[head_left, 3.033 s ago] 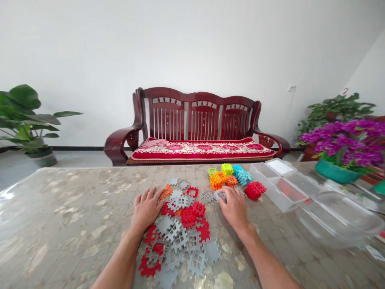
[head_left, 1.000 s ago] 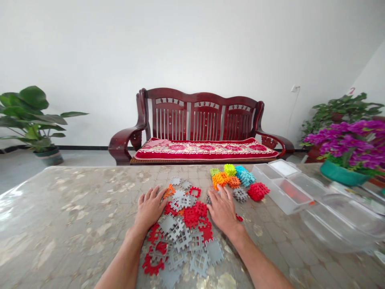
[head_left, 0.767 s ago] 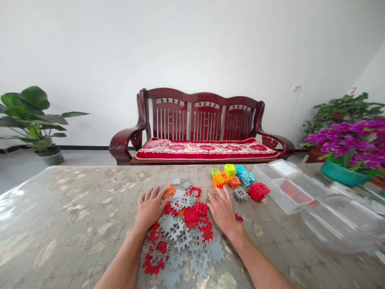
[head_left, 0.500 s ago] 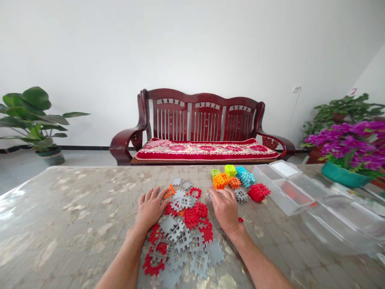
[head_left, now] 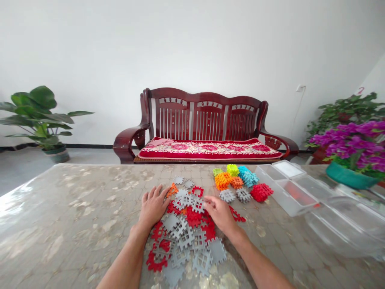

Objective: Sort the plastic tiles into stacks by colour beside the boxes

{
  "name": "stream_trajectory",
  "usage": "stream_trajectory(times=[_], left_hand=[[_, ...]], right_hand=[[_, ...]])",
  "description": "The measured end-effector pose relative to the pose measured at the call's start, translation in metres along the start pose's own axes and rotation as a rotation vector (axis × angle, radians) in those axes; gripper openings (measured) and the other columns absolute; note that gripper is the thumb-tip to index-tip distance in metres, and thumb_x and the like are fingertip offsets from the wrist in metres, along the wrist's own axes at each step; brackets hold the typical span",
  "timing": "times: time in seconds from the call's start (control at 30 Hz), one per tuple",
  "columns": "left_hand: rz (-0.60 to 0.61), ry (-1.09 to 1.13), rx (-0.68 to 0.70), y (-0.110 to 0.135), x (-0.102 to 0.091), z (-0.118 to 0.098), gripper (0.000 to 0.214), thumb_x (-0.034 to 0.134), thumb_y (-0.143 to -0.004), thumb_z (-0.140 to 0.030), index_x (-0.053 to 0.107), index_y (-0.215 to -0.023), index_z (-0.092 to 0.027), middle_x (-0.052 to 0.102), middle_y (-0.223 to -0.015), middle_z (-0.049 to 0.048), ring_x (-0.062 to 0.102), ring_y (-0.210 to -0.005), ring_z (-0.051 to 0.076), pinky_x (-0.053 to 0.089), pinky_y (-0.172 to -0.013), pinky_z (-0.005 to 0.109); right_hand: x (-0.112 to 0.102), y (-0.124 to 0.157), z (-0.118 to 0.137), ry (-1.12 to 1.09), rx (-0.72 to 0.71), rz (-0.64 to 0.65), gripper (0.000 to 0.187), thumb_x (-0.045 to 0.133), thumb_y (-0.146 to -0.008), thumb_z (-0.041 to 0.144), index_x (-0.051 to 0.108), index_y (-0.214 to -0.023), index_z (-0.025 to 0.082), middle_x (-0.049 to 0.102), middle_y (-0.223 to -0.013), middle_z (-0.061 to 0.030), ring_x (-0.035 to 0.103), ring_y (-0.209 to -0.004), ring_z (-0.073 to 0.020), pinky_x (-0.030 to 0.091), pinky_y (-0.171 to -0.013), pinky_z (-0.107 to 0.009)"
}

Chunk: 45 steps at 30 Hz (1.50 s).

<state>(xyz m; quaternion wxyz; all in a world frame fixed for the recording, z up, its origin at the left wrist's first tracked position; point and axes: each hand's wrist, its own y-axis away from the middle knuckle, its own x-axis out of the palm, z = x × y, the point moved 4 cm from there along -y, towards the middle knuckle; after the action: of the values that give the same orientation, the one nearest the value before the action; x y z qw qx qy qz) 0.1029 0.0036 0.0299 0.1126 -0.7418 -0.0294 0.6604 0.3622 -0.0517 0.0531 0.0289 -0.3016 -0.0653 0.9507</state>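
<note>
A loose heap of interlocking plastic tiles, grey and red with a little orange, lies on the table in front of me. My left hand (head_left: 154, 204) rests flat at the heap's left edge, fingers spread, beside an orange triangular tile (head_left: 172, 190). Over the heap's right side, my right hand (head_left: 220, 212) pinches a grey window tile (head_left: 197, 205) at its right edge. Below the held tile lie red tiles (head_left: 194, 217). Just right of that hand is a red triangular tile (head_left: 237, 215), partly hidden by it.
Sorted stacks stand beyond my right hand: grey plain tiles (head_left: 227, 196), grey window tiles (head_left: 243, 195), red (head_left: 261, 192), orange (head_left: 223, 181), blue (head_left: 250, 179) and yellow-green (head_left: 232, 169). Clear plastic boxes (head_left: 290, 206) and a flower pot (head_left: 350, 175) occupy the right side.
My right hand has moved left and nearer from beside the stacks to the heap, and now holds a grey window tile. The grey plain stack and red triangle show more. My left hand stays put.
</note>
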Motion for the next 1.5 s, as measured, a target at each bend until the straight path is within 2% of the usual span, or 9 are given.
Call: stream_trajectory(times=[0.07,0.17,0.37,0.57,0.73,0.97,1.1,1.3,1.5], left_hand=[[0.001,0.0,0.001,0.0,0.001,0.0,0.046,0.042,-0.097,-0.042,0.054,-0.141,-0.033,0.05,-0.15,0.0073,0.04,-0.14,0.029,0.028,-0.114,0.051],[-0.004,0.003,0.0,0.0,0.001,0.001,0.046,0.042,-0.097,-0.042,0.054,-0.14,-0.033,0.05,-0.151,0.0072,0.039,-0.14,0.029,0.028,-0.114,0.051],[0.012,-0.015,-0.006,0.0,0.003,0.001,0.047,0.04,-0.097,-0.044,0.054,-0.141,-0.033,0.048,-0.152,0.0068,0.039,-0.141,0.029,0.027,-0.114,0.05],[-0.021,-0.006,0.011,-0.001,0.007,0.003,0.047,0.04,-0.097,-0.043,0.054,-0.141,-0.033,0.049,-0.151,0.0081,0.04,-0.14,0.029,0.03,-0.112,0.05],[-0.015,-0.011,0.016,-0.002,0.008,0.004,0.048,0.038,-0.098,-0.044,0.054,-0.141,-0.032,0.049,-0.151,0.0083,0.04,-0.14,0.029,0.03,-0.112,0.05],[-0.013,-0.014,0.008,-0.001,0.005,0.003,0.046,0.038,-0.098,-0.043,0.054,-0.14,-0.034,0.049,-0.152,0.0066,0.041,-0.139,0.027,0.029,-0.112,0.049],[-0.017,-0.002,0.004,-0.002,0.007,0.004,0.046,0.04,-0.097,-0.042,0.055,-0.14,-0.033,0.049,-0.151,0.0064,0.041,-0.139,0.028,0.029,-0.113,0.049],[-0.001,-0.023,-0.002,-0.002,0.008,0.005,0.047,0.039,-0.097,-0.043,0.054,-0.141,-0.034,0.048,-0.152,0.0063,0.04,-0.14,0.028,0.028,-0.114,0.048],[0.014,-0.039,-0.006,-0.002,0.005,0.003,0.048,0.039,-0.097,-0.044,0.053,-0.142,-0.034,0.048,-0.152,0.006,0.04,-0.141,0.029,0.028,-0.114,0.049]], right_hand=[[0.001,0.002,0.003,0.062,-0.008,0.029,0.042,0.064,-0.08,0.029,0.068,-0.12,0.018,0.075,-0.1,-0.0065,0.069,-0.084,-0.019,0.053,-0.082,-0.031],[0.003,0.004,0.009,0.183,-0.075,0.019,0.052,0.07,-0.074,0.023,0.065,-0.126,0.022,0.073,-0.109,-0.0055,0.067,-0.089,-0.0187,0.052,-0.084,-0.031],[0.01,0.003,0.005,0.244,-0.148,0.018,0.055,0.062,-0.074,0.011,0.064,-0.127,0.022,0.071,-0.116,-0.0057,0.066,-0.094,-0.0184,0.051,-0.087,-0.03],[0.006,0.006,0.008,0.246,-0.197,-0.064,0.054,0.063,-0.071,0.012,0.063,-0.124,0.023,0.069,-0.117,-0.005,0.065,-0.1,-0.0197,0.051,-0.09,-0.031],[-0.027,-0.001,0.005,0.264,-0.143,-0.221,0.051,0.064,-0.071,0.019,0.062,-0.122,0.022,0.07,-0.114,-0.0062,0.063,-0.105,-0.0229,0.049,-0.093,-0.035],[-0.095,-0.013,-0.023,0.54,0.122,-0.27,0.044,0.063,-0.074,0.024,0.063,-0.118,0.021,0.071,-0.113,-0.0074,0.065,-0.106,-0.024,0.047,-0.088,-0.033],[-0.122,-0.013,-0.04,0.647,0.287,-0.322,0.044,0.061,-0.079,0.029,0.061,-0.122,0.022,0.07,-0.118,-0.0087,0.065,-0.108,-0.0259,0.048,-0.082,-0.034],[-0.126,-0.012,-0.059,0.75,0.382,-0.293,0.048,0.06,-0.084,0.034,0.056,-0.129,0.018,0.07,-0.116,-0.0128,0.064,-0.11,-0.03,0.047,-0.079,-0.035],[-0.125,-0.009,-0.055,0.825,0.334,-0.29,0.043,0.061,-0.085,0.036,0.061,-0.125,0.02,0.066,-0.12,-0.0144,0.063,-0.109,-0.0303,0.047,-0.077,-0.035]])
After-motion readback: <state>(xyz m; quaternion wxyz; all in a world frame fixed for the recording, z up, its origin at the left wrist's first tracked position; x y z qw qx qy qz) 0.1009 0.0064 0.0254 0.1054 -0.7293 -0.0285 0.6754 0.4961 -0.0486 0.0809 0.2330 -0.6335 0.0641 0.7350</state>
